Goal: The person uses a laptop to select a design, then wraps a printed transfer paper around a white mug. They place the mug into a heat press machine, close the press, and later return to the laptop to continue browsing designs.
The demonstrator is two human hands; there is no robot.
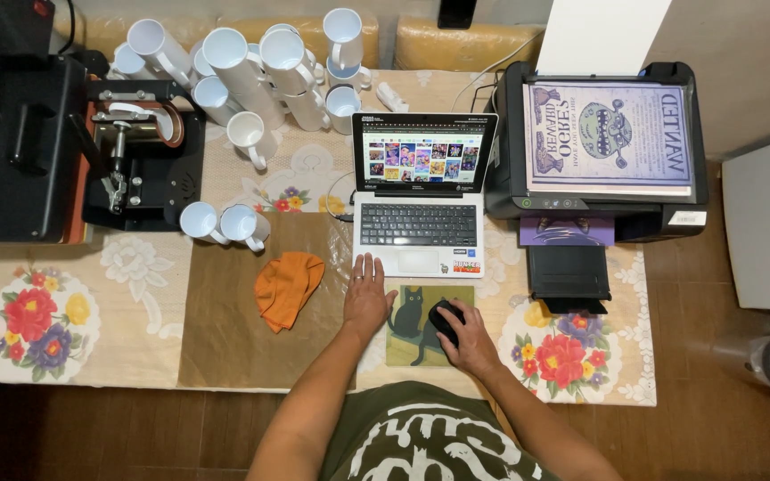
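I see my right hand (467, 340) closed over the black mouse (445, 321) on the cat mousepad (407, 331) just below the laptop (421, 191), my left hand (365, 298) flat and open beside it, while a printed sheet (608, 134) already lies on the printer (501, 169) right of the laptop.

A laptop screen (421, 150) shows colourful thumbnails at table centre; a purple-toned poster (610, 134) lies on the printer (501, 151).

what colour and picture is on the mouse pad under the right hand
The rectangular mouse pad is olive green with a black cat picture, clearest in the head view; the right hand covers its right side.
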